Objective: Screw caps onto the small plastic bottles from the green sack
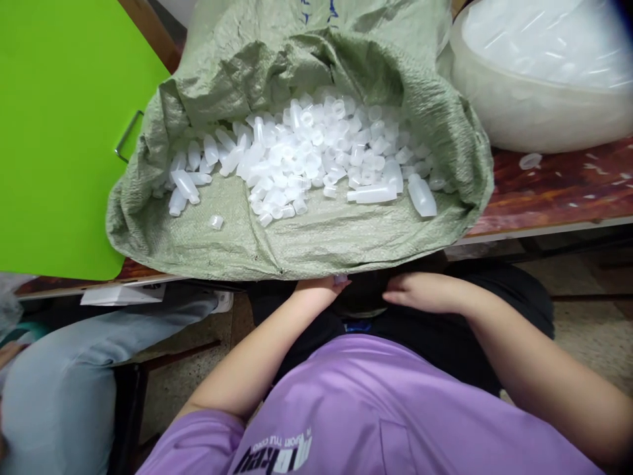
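Note:
An open green woven sack (306, 244) lies on the table edge, holding a heap of small translucent white plastic bottles and caps (306, 152). Both my hands are low, just under the sack's front rim, above my lap. My left hand (321, 288) sits beneath the sack's hem with fingers curled; something small and pale shows at its fingertips. My right hand (420, 291) is beside it, fingers bent inward toward the left hand. What either hand holds is hidden by the sack's shadow and my dark lap.
A large translucent white tub (534, 112) of more plastic pieces stands at the back right on the reddish table (558, 191). A bright green board (59, 132) with a metal handle lies at left. Another person's leg in light jeans (59, 389) is at lower left.

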`<state>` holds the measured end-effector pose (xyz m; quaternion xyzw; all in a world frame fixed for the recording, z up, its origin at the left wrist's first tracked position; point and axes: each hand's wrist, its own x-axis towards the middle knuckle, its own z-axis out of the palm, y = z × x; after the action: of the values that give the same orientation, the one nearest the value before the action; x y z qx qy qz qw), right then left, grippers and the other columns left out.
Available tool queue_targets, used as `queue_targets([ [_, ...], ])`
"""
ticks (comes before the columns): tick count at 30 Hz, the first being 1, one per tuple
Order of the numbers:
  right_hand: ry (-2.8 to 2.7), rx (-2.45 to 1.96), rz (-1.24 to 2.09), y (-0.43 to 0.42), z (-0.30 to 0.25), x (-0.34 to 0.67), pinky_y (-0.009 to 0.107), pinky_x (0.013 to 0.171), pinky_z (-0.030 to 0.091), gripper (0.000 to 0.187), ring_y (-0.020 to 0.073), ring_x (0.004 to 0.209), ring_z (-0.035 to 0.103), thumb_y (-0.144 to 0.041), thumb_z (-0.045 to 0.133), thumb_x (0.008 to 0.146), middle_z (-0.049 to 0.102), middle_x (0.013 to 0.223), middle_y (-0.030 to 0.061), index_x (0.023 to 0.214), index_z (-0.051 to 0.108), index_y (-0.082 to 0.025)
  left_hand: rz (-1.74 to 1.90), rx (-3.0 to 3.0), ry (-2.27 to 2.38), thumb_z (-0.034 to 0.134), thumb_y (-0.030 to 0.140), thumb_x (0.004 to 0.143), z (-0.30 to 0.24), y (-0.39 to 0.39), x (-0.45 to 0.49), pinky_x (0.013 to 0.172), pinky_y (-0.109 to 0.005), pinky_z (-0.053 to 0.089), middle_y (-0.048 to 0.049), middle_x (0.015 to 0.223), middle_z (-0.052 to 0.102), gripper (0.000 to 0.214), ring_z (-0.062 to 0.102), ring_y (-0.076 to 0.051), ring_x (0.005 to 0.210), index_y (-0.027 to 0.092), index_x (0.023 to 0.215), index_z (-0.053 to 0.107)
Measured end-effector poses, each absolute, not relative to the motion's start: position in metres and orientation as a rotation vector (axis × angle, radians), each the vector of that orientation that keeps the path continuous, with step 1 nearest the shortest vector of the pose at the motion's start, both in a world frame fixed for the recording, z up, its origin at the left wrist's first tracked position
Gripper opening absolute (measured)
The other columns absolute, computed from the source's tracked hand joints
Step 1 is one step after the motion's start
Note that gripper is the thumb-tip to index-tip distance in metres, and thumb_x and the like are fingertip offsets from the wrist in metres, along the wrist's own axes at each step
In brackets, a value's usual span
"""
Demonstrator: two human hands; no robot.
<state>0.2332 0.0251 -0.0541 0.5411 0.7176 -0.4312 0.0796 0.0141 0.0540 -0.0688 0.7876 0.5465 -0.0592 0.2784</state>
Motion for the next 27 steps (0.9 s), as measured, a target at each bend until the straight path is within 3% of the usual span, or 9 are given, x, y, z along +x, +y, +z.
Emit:
queue_targets([
  [2, 2.241, 1.245, -1.521, 0.021, -0.022, 0.23, 0.025, 0.064, 0.046, 0.027, 0.0168, 0.072, 0.062, -0.042, 0.05, 0.083, 0.068, 0.082, 0.0021, 0.085, 0.067, -0.021, -0.228, 2.052, 1.36, 0.054, 0.042, 0.077, -0.056, 0.048, 0.008, 0.08, -0.031, 0.043, -0.0046, 0.092, 0.065, 0.028, 0.059, -0.023, 0.088, 0.021, 0.094, 0.061],
  [5, 2.623, 1.179, -1.588, 0.029, 0.02, 0.213, 0.022, 0.066, 0.044, 0.023, 0.013, 0.073, 0.059, -0.035, 0.047, 0.087, 0.064, 0.082, 0.0012, 0.087, 0.063, -0.019, -0.227, 1.922, 1.157, 0.055, 0.033, 0.073, -0.031, 0.039, -0.004, 0.06, -0.024, 0.041, -0.0003, 0.078, 0.061, 0.02, 0.056, -0.016, 0.068, 0.02, 0.088, 0.057],
  [8, 3.0, 1.507, -1.058, 0.055, 0.04, 0.183, 0.025, 0.067, 0.043, 0.018, 0.0151, 0.076, 0.057, -0.029, 0.047, 0.087, 0.061, 0.081, 0.0033, 0.086, 0.06, -0.018, -0.118, 1.855, 1.062, 0.054, 0.024, 0.07, -0.006, 0.033, -0.016, 0.056, -0.022, 0.038, 0.0008, 0.078, 0.057, 0.023, 0.051, -0.012, 0.063, 0.019, 0.092, 0.052],
  [11, 2.967, 1.799, -0.436, 0.09, 0.04, 0.147, 0.029, 0.069, 0.043, 0.018, 0.0204, 0.083, 0.058, -0.024, 0.044, 0.087, 0.061, 0.091, 0.0071, 0.095, 0.059, -0.017, -0.079, 1.783, 1.053, 0.054, 0.028, 0.074, 0.014, 0.029, -0.027, 0.054, -0.022, 0.036, 0.0014, 0.076, 0.053, 0.024, 0.046, -0.011, 0.061, 0.018, 0.095, 0.048],
  [16, 2.752, 1.851, -0.23, 0.132, 0.03, 0.101, 0.036, 0.072, 0.045, 0.032, 0.0284, 0.09, 0.06, -0.035, 0.047, 0.087, 0.061, 0.099, 0.0155, 0.107, 0.053, -0.01, 0.153, 1.594, 0.947, 0.053, 0.04, 0.081, 0.027, 0.023, -0.042, 0.061, -0.022, 0.039, -0.001, 0.083, 0.053, 0.03, 0.047, -0.011, 0.068, 0.017, 0.1, 0.048],
  [20, 2.744, 1.775, -0.228, 0.139, 0.025, 0.092, 0.036, 0.077, 0.045, 0.027, 0.0277, 0.093, 0.06, -0.021, 0.046, 0.086, 0.06, 0.101, 0.0166, 0.109, 0.052, -0.009, 0.436, 1.36, 0.879, 0.056, 0.036, 0.082, 0.022, 0.02, -0.048, 0.077, -0.025, 0.041, -0.0043, 0.095, 0.056, 0.03, 0.051, -0.014, 0.084, 0.016, 0.104, 0.053],
  [23, 2.794, 1.834, -0.309, 0.13, 0.027, 0.103, 0.036, 0.08, 0.044, 0.03, 0.0253, 0.091, 0.059, -0.018, 0.046, 0.083, 0.057, 0.105, 0.016, 0.112, 0.053, -0.009, 0.521, 1.243, 0.863, 0.059, 0.035, 0.081, 0.019, 0.021, -0.05, 0.076, -0.026, 0.042, -0.0038, 0.089, 0.057, 0.032, 0.052, -0.013, 0.081, 0.014, 0.104, 0.057],
  [25, 2.911, 1.874, -0.612, 0.116, 0.031, 0.116, 0.035, 0.078, 0.046, 0.03, 0.0207, 0.084, 0.059, -0.023, 0.05, 0.083, 0.057, 0.1, 0.0115, 0.109, 0.056, -0.013, 0.553, 1.158, 0.821, 0.059, 0.038, 0.081, 0.017, 0.022, -0.05, 0.07, -0.025, 0.043, -0.0039, 0.084, 0.059, 0.033, 0.054, -0.012, 0.074, 0.013, 0.103, 0.058],
  [27, 3.011, 1.767, -1.228, 0.097, 0.036, 0.132, 0.031, 0.073, 0.048, 0.028, 0.0157, 0.076, 0.059, -0.029, 0.052, 0.083, 0.058, 0.091, 0.0055, 0.107, 0.056, -0.017, 0.595, 1.056, 0.75, 0.058, 0.041, 0.082, 0.014, 0.022, -0.049, 0.06, -0.023, 0.042, -0.0047, 0.081, 0.061, 0.037, 0.056, -0.011, 0.065, 0.013, 0.106, 0.056],
])
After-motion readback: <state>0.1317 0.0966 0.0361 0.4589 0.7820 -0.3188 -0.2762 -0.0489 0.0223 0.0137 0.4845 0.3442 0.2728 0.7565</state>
